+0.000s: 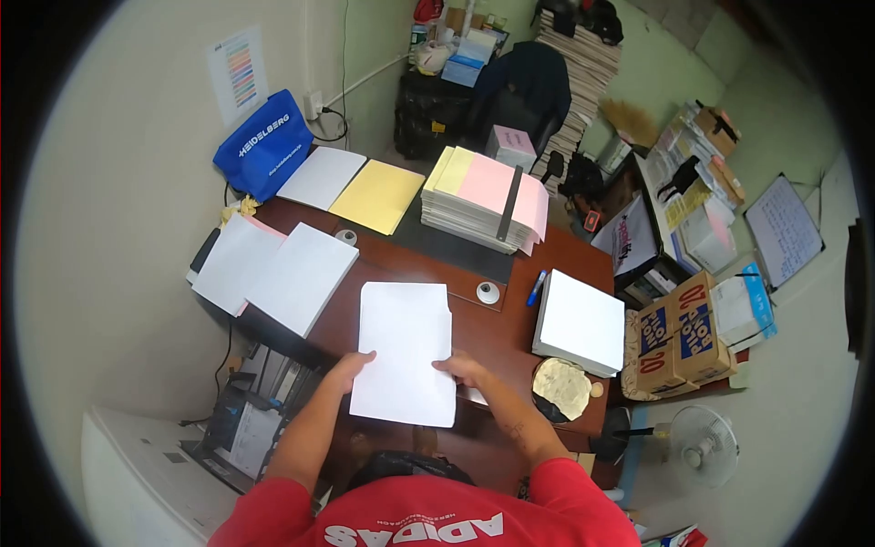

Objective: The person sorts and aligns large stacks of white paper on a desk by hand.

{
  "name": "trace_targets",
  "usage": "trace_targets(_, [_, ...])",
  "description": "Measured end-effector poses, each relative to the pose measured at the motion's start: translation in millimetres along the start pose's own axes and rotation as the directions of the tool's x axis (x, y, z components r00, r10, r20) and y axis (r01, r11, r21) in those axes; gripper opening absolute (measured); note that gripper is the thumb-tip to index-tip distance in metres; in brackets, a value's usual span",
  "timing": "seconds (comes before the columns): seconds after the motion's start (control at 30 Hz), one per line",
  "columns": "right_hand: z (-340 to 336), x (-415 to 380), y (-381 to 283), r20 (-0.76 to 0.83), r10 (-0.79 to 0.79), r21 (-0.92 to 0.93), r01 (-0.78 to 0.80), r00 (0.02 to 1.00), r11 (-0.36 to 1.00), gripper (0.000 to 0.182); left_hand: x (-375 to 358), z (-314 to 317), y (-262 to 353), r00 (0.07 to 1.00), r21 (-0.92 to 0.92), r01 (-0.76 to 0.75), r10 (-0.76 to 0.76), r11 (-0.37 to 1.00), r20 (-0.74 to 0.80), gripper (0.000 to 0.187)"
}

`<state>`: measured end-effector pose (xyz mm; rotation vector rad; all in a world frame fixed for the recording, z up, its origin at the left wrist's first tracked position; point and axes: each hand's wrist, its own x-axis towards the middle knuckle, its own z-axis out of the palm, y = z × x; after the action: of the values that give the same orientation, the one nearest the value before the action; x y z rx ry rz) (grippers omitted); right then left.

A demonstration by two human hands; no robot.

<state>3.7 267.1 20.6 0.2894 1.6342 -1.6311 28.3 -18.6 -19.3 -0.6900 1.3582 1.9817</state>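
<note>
Paper stack (406, 351): underside hidden, likewise the fingertips beneath its edges. Wall chart (239, 71) at ten o'clock: print too small to read. Clutter at twelve o'clock: indistinct.

Matt white paper sheets (406, 351) lay on a glossy dark wood desk (492, 333). Blue bag (264, 143) looked like smooth synthetic cloth. Cardboard box (679, 337) appeared matt, possibly rough.

Dark brown wooden desk (497, 333), bearing: white paper sheaf (404, 351) at the near edge; two white paper stacks (273, 269) at left; tall pink-and-yellow-topped paper pile (483, 196) with dark bar at the far side. Also: thick square white ream (581, 322) at right, blue pen (536, 287) beside it, round grey weight (488, 293), flat yellow sheets (378, 195), blue fabric bag (264, 152).
</note>
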Motion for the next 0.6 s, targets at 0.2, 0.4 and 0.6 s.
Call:
trace_targets(0.2, [25.9,-10.6,3.9,-0.036,-0.482,-0.951,0.118,0.875,0.284,0.043,12.5,-5.0,0.5,1.0,0.008,0.03,-0.031,0.999,0.003,0.056])
trace_targets(0.4, [48.4,-15.1,-66.2,-0.111,-0.229,-0.835,0.034,0.967,0.549,0.034,-44.3,70.4,19.0,0.847,0.908,0.058,0.461,0.415,-0.265,0.045])
trace_targets(0.6, [60.3,-11.0,-84.6,-0.067,-0.113,-0.412,0.076,0.991,0.908,0.039,-58.2,83.5,44.3,0.87,0.978,-0.001,0.482,0.21,-0.102,0.037])
